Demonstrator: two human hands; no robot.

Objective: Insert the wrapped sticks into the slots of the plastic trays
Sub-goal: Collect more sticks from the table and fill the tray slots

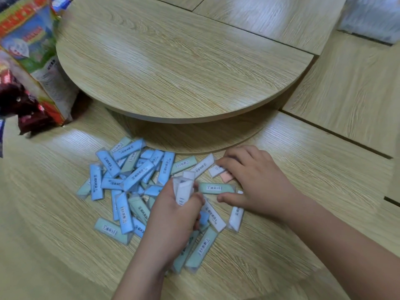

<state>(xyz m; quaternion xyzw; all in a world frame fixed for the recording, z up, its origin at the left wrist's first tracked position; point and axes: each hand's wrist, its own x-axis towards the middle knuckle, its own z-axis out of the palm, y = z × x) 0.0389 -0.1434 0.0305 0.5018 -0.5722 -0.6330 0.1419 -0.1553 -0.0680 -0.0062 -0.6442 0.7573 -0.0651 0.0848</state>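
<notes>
Alignment matters: my left hand (173,219) grips a bundle of white sticks (185,188), so my loosely spread right hand (257,185) should add the nearby white stick (215,170) squarely.

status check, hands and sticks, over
Left hand grips a few white wrapped sticks. Right hand rests fingers on a white stick at the edge of the pile. No trays in view.

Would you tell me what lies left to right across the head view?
A colourful printed bag, pile of blue wrapped sticks, left hand gripping white wrapped sticks, right hand.
</notes>
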